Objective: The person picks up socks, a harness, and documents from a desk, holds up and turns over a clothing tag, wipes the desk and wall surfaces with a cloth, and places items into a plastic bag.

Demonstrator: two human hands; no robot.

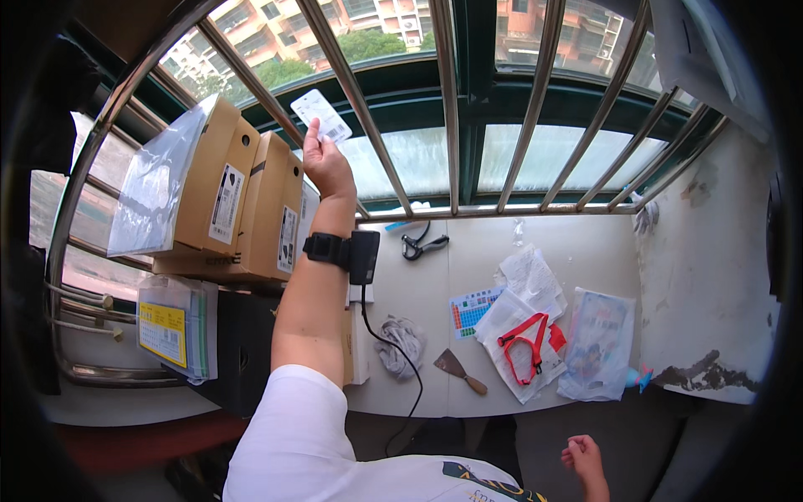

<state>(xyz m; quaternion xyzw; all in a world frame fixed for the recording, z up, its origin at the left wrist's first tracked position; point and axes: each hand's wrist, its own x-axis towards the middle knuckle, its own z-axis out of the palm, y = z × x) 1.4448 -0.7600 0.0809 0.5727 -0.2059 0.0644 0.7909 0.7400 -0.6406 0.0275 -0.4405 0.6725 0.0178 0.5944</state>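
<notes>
My left hand is raised in front of the window bars. It pinches a white card with rounded corners, print and a barcode, by its lower edge. A black strap holds a small black device on my left forearm, with a cable hanging from it. Tall brown cardboard boxes with printed labels stand just left of this hand. My right hand hangs low at the right, below the front edge of the ledge. Its fingers are loosely curled, and nothing shows in them.
Metal bars cross the window. On the ledge lie a hand gripper, a grey cloth, a scraper, papers, a red strap and a plastic bag. A clear file case stands at left.
</notes>
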